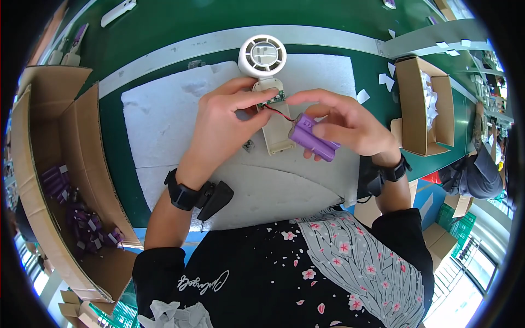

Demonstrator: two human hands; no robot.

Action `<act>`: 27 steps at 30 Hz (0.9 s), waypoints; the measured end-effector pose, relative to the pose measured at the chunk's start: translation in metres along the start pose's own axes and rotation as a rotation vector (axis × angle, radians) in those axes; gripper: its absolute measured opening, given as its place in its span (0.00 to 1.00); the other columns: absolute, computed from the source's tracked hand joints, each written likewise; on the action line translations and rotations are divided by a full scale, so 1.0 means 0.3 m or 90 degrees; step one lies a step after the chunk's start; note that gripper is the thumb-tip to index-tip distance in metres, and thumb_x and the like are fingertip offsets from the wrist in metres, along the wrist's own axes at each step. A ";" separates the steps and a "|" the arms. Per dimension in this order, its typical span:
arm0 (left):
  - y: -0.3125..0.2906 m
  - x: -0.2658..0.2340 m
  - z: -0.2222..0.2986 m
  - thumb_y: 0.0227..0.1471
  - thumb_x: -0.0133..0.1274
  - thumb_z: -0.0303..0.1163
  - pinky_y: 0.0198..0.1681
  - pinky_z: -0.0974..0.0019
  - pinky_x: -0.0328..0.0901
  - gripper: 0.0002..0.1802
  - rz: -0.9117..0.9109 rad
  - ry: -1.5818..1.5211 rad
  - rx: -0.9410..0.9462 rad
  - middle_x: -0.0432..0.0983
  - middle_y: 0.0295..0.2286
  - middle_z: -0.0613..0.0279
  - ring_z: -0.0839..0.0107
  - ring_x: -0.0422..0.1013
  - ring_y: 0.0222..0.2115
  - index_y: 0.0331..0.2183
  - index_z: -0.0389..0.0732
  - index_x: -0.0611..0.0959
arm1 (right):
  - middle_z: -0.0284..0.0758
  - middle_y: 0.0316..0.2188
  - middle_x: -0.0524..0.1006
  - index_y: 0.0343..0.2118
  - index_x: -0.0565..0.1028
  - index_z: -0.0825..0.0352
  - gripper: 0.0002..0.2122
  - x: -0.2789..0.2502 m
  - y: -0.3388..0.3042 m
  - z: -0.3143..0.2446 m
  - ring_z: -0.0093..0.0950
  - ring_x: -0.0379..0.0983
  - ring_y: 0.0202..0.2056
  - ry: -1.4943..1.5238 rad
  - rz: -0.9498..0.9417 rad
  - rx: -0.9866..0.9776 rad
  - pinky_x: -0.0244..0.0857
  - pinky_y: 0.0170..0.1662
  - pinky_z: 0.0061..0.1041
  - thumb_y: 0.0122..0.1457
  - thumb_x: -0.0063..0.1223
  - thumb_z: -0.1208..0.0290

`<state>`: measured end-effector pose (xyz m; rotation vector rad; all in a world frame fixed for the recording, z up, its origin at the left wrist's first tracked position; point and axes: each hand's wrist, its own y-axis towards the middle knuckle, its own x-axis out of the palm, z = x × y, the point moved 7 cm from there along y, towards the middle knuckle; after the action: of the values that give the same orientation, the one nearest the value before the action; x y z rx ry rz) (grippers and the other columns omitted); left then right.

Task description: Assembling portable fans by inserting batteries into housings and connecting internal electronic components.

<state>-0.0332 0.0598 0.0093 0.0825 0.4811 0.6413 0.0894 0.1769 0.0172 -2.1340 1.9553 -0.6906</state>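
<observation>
A white handheld fan (244,62) lies on the foam sheet, its round head pointing away from me and its handle shell (278,136) uncovered. My left hand (225,117) pinches a small green circuit board (279,98) at the top of the handle, thumb and index finger closed on its left end. In my right hand (358,124) is a purple battery pack (310,143) of two cells side by side, held above the foam right of the handle. Red and black wires (281,113) run from the pack to the board. My right index finger reaches toward the board's right end.
A white foam sheet (164,131) covers the green bench before me. On the left stands a cardboard box (117,180) with purple battery packs (87,224); on the right, a smaller carton (411,109) holds white pieces. A metal rail (219,41) crosses behind. Another person (478,175) is at far right.
</observation>
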 end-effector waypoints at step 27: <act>-0.001 -0.010 0.044 0.47 0.56 0.22 0.39 0.63 0.71 0.19 -0.126 0.121 0.095 0.74 0.44 0.43 0.52 0.76 0.37 0.44 0.43 0.81 | 0.39 0.48 0.71 0.48 0.71 0.67 0.32 0.098 0.022 -0.026 0.33 0.71 0.43 -0.565 0.191 -0.337 0.70 0.44 0.26 0.33 0.70 0.79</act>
<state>-0.0291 0.0587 0.0221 0.1131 0.7115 0.4199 0.0811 0.1490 0.0278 -1.7855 1.9211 0.7831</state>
